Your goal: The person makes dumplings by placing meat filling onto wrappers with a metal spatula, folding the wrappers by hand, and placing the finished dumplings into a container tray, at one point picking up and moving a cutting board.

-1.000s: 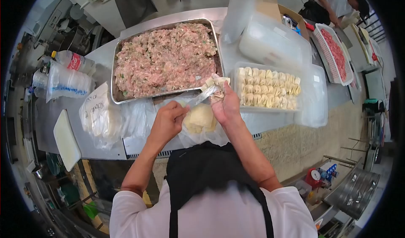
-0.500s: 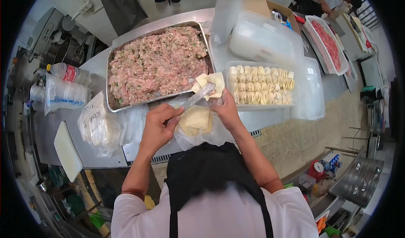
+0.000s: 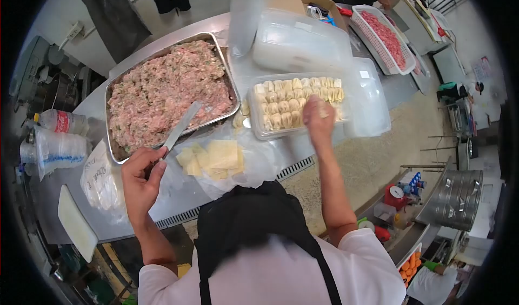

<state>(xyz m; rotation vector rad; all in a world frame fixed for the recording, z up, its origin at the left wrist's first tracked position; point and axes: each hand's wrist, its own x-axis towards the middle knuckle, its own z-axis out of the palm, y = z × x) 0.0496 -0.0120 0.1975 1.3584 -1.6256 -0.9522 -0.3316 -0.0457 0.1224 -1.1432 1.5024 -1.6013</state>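
My left hand [image 3: 145, 178] is closed round the handle of a flat metal spatula [image 3: 181, 126], whose blade tip rests over the minced meat filling [image 3: 167, 89] in a large steel tray [image 3: 235, 91]. My right hand [image 3: 319, 116], slightly blurred, is over the front right part of a clear plastic box [image 3: 257, 124]. Its fingers are closed on a folded dumpling [image 3: 323, 112], mostly hidden by the hand. Rows of pale dumplings [image 3: 284, 106] fill much of the box. Square dough wrappers [image 3: 223, 155] lie on plastic sheeting between my hands.
Stacked clear boxes [image 3: 303, 40] and a lid [image 3: 370, 102] stand behind and beside the dumpling box. A white basket of meat [image 3: 384, 40] is at the far right, near another person. Bagged goods [image 3: 100, 178] and a cutting board [image 3: 75, 224] lie left.
My right hand has moved right, from the wrapper being filled to over the dumpling box. My left hand has drawn left with the spatula, now over the filling. The view has shifted.
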